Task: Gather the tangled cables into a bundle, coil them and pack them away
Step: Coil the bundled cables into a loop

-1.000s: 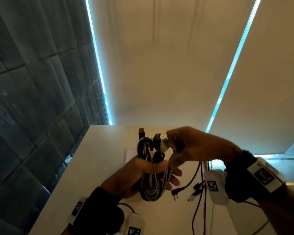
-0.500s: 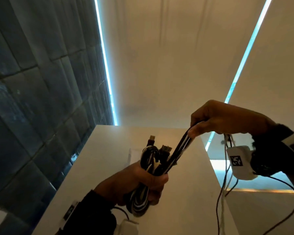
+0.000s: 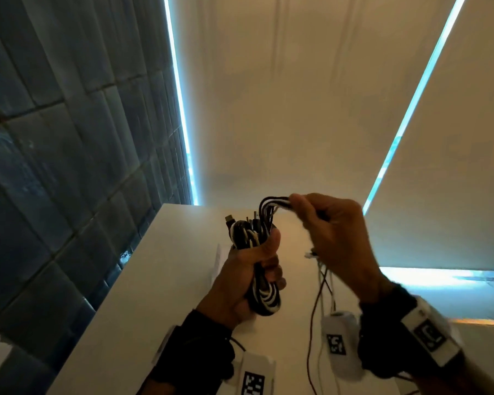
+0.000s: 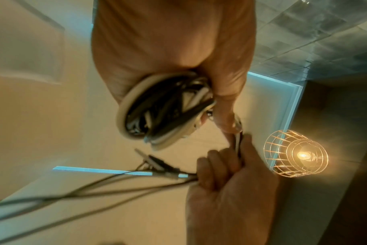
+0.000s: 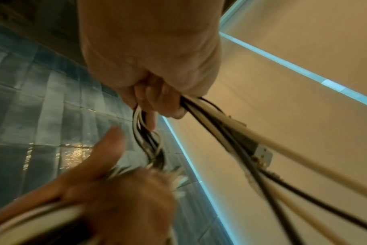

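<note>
1. I am curling my left hand fully round the coil of black and white cables, fingers wrapped across its front and the thumb pressing on its upper side, so the loops I have made are not springing open.

2. I am closing my right hand on the loose strands, the fingertips bunching them where they are arching up out of the left fist. Holding them gathered, I judge, is letting me lay them as one turn instead of several.

3. Just above my left thumb, the plug ends are poking out of the coil's top, left free, I think, so they are not getting buried in the wraps.

4. Below my right palm the remaining tails are hanging slack toward the white table, passing through the fist. The right wrist view is showing them running away from the fingers past a metal connector.

5. The coil is being held in the air above the table, touching only my left hand; I am seeing no box or bag to pack into.

6. Farther out, a wire-caged lamp is glowing beyond my knuckles, and dark tiled wall is standing to the left.

7. My judgement: coiling is partly done, and the hanging tails could snag on the wrist cameras.
</note>
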A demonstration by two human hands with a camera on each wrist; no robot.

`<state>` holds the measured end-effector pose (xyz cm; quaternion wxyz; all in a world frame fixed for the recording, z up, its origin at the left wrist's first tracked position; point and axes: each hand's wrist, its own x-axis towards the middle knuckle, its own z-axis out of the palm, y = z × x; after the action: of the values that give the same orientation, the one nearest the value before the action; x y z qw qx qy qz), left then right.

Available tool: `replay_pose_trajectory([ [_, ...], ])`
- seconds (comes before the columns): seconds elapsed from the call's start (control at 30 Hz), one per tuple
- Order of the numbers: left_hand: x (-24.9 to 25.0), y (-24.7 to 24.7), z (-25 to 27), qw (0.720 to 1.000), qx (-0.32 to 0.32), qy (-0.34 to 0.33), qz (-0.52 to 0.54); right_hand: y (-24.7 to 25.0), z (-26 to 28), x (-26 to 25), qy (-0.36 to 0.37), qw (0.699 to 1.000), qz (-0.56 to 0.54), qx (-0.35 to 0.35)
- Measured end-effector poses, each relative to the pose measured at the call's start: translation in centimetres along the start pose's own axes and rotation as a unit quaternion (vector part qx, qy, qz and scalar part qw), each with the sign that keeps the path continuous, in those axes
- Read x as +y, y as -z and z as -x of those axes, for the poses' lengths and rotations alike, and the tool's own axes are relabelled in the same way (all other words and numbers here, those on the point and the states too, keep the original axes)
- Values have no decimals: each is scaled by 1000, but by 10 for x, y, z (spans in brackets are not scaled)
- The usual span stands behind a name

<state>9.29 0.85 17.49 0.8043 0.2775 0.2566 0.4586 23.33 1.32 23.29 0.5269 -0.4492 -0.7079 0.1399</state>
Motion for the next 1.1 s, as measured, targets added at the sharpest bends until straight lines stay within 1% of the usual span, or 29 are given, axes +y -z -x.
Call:
replay_pose_trajectory([
  [0.07, -7, -1, -3, 1000, 13, -16, 5, -17, 7, -4, 36, 999, 10, -2],
  [0.13, -9, 0, -4, 999, 15, -37, 10, -27, 11, -2, 40, 999, 26, -16],
  [0.2, -10, 3, -5, 996, 42, -63, 37, -36, 19, 0, 45, 997, 37, -52],
  [0.27, -6, 5, -5, 992, 72, -82, 60, -43, 26, 0, 59, 990, 62, -111],
  [0.33, 1, 3, -4, 994, 83, -63, 32, -48, 28, -4, 75, 968, 120, -207],
  [0.37, 4, 3, -5, 994, 89, -59, 22, -50, 27, -7, 86, 947, 163, -262],
  [0.4, 7, 3, -5, 992, 105, -62, 19, -52, 26, -10, 96, 926, 205, -301],
  [0.43, 11, 6, -6, 989, 126, -69, 14, -53, 26, -11, 96, 912, 236, -322],
  [0.5, 14, 9, -11, 983, 160, -83, 19, -55, 27, -10, 87, 906, 255, -325],
  [0.53, 15, 12, -13, 982, 169, -86, 24, -55, 28, -9, 68, 913, 242, -321],
  [0.57, 17, 15, -14, 981, 173, -86, 29, -55, 31, -8, 35, 926, 211, -312],
  [0.63, 20, 21, -17, 982, 165, -81, 39, -54, 38, -5, -37, 945, 129, -297],
  [0.67, 21, 23, -18, 983, 162, -76, 42, -53, 41, -3, -57, 950, 98, -291],
  [0.73, 22, 25, -23, 982, 168, -75, 42, -54, 51, 3, -73, 961, 38, -265],
  [0.8, 21, 27, -27, 978, 186, -93, 32, -53, 61, 15, -86, 964, 0, -251],
  [0.87, 23, 29, -30, 971, 206, -117, 33, -47, 69, 25, -120, 956, -32, -266],
  [0.9, 23, 31, -32, 967, 217, -131, 37, -44, 71, 28, -149, 946, -75, -278],
  [0.97, 23, 32, -33, 958, 239, -153, 41, -40, 74, 32, -208, 915, -185, -293],
  [1.0, 23, 30, -34, 954, 250, -157, 40, -39, 75, 33, -225, 902, -222, -294],
  [1.07, 22, 24, -35, 953, 258, -156, 39, -43, 80, 33, -233, 890, -257, -295],
  [1.1, 22, 22, -35, 956, 252, -143, 43, -47, 83, 34, -236, 884, -273, -298],
])
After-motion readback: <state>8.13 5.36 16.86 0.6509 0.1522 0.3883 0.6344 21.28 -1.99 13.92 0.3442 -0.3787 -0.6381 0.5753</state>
